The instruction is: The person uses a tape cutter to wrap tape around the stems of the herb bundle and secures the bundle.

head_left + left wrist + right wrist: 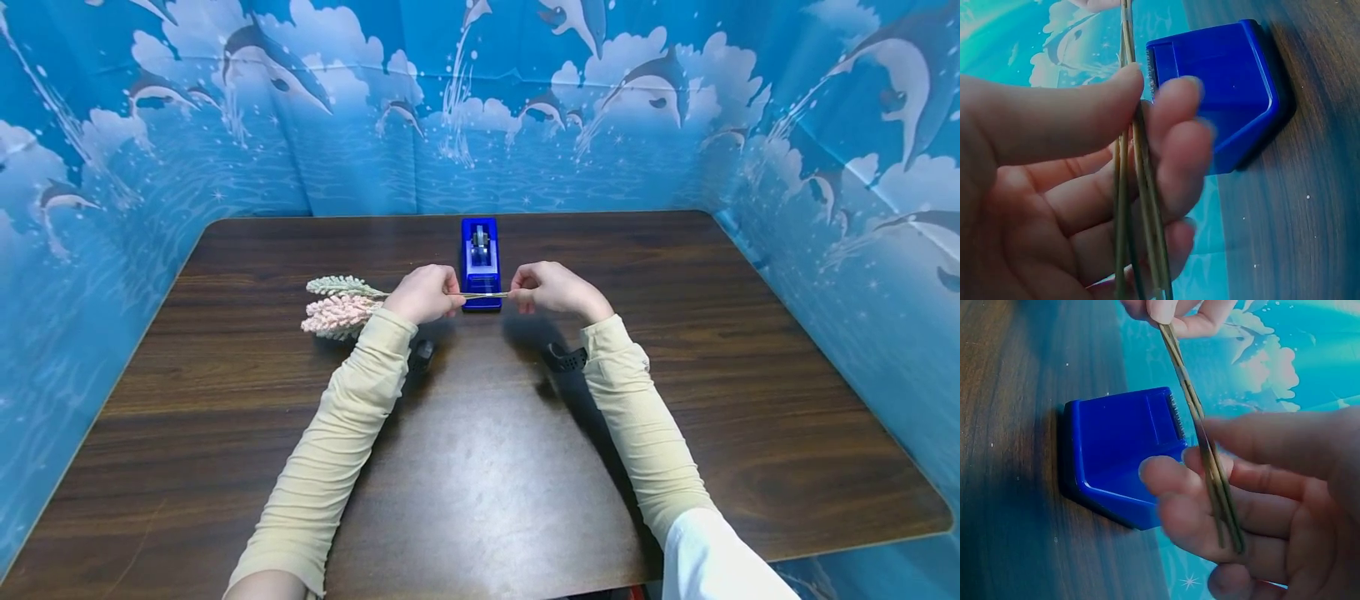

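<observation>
Pink and pale green artificial flowers [341, 315] stick out to the left of my left hand [423, 293] in the head view. That hand pinches their thin stems [1145, 206] between thumb and fingers. At the other end, my right hand [558, 287] pinches the same stems, whose tips [1235, 540] reach across its palm. The bundle runs level between both hands, overlapping the front of a blue tape dispenser [482, 268] in the head view. The dispenser's toothed cutting edge [1176, 415] faces the stems in the right wrist view. A shiny patch shows on the stems between the hands.
A dark wood-grain table [480, 467] lies under everything. Blue curtains [360, 158] with dolphins hang along its back and sides. Black wrist-worn devices show below each wrist, one beside the right sleeve [637, 417].
</observation>
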`<state>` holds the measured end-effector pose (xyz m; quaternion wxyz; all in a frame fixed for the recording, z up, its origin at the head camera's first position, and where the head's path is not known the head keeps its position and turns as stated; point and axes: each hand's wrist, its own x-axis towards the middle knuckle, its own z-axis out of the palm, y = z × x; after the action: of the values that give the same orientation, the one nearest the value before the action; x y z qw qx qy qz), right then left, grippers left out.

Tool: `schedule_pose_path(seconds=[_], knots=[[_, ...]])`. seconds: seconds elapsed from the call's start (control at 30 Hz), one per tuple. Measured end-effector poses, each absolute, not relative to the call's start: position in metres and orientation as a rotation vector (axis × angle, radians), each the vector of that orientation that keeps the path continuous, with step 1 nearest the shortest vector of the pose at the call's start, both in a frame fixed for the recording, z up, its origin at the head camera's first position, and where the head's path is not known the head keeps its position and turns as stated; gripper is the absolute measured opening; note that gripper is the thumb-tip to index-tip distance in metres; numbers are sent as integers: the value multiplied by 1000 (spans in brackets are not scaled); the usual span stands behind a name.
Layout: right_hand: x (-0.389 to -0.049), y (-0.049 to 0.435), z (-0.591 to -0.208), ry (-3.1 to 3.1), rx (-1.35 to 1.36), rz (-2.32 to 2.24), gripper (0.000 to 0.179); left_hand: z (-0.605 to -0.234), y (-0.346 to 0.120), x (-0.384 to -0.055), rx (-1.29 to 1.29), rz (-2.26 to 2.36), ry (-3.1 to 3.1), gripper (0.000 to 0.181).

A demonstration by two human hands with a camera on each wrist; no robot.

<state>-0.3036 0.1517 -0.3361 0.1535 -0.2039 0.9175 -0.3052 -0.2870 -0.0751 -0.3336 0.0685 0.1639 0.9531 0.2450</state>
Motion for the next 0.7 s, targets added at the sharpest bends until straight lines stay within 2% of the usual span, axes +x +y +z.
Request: schedule_pose_path(seconds=[0.2, 0.4, 0.7], knots=[[-305, 151, -336, 2656, -581, -863, 37, -333, -75, -287, 486, 797, 2887, 21], [-306, 151, -337, 2711, -650, -805, 32, -334, -71, -287, 436, 838, 2875, 30], [-305, 147, -339, 2733, -626, -790, 27, -337, -67, -286, 403, 807, 2942, 21]])
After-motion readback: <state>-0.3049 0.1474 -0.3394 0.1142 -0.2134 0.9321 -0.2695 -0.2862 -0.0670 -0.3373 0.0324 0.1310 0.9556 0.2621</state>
